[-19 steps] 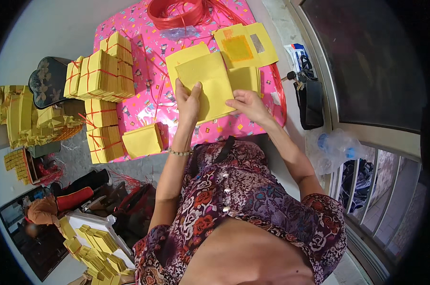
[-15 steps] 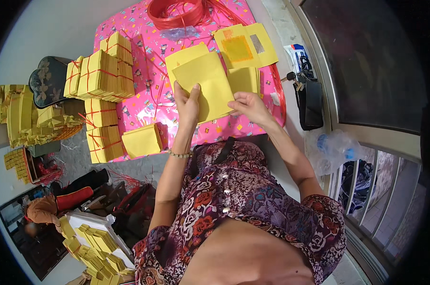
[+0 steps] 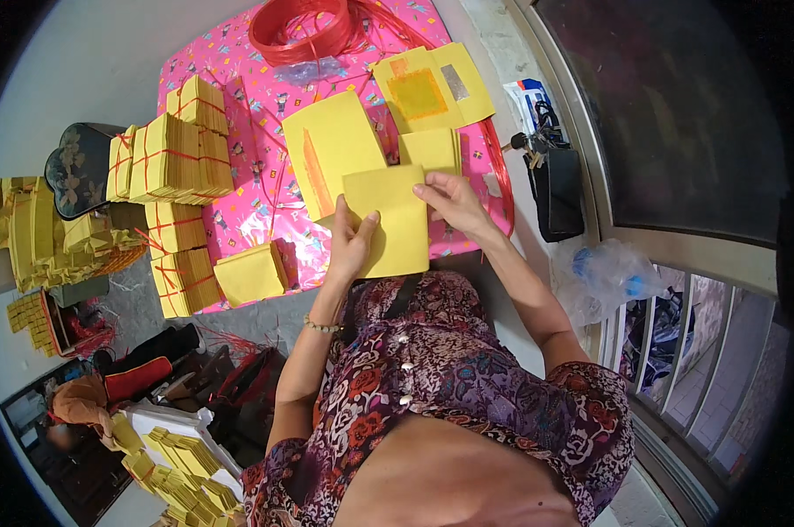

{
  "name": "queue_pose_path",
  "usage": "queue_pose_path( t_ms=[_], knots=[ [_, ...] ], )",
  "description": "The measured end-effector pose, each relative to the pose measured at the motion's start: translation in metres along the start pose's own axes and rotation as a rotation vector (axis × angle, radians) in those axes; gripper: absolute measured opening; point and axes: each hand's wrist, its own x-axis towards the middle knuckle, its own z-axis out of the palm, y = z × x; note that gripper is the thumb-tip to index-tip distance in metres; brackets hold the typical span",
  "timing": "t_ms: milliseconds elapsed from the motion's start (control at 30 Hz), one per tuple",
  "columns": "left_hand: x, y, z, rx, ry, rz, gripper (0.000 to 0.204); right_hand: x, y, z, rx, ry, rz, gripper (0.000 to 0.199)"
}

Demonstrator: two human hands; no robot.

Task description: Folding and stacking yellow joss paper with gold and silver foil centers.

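Observation:
A piece of yellow paper (image 3: 395,230), perhaps several sheets together, is held up near the table's front edge. My left hand (image 3: 351,244) grips its left side, thumb on the face. My right hand (image 3: 454,206) pinches its upper right edge. Behind it, larger yellow sheets (image 3: 342,132) lie on the table, with an orange strip along their left side. To the right sit a small stack of yellow paper (image 3: 432,149) and yellow sheets (image 3: 476,83) bearing orange and silvery patches. A loose yellow stack (image 3: 249,274) rests at the table's near left.
The table has a pink patterned cover (image 3: 261,189). Yellow paper bundles tied with red strips (image 3: 170,162) are piled along its left side. A coil of red plastic strip (image 3: 296,31) lies at the back. Keys and a black pouch (image 3: 555,193) are on the right ledge.
Both hands have drawn the yellow paper toward me and stood it more upright. The larger sheets behind it, with their orange strip, show more fully. The whole view has shifted slightly.

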Motion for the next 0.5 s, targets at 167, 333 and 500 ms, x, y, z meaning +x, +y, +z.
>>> queue_pose_path(
  t_ms=[167,333,500],
  knots=[
    [0.007,-0.011,0.012,-0.024,-0.034,-0.004,0.042,0.0,0.005,-0.012,0.005,0.059,0.006,0.02],
    [0.042,-0.017,0.028,-0.021,-0.09,0.064,0.038,0.015,0.013,-0.027,0.162,0.114,-0.114,0.022],
    [0.093,-0.013,0.046,0.331,-0.075,0.171,0.045,0.063,0.024,-0.06,0.142,0.234,-0.213,0.019]
  ],
)
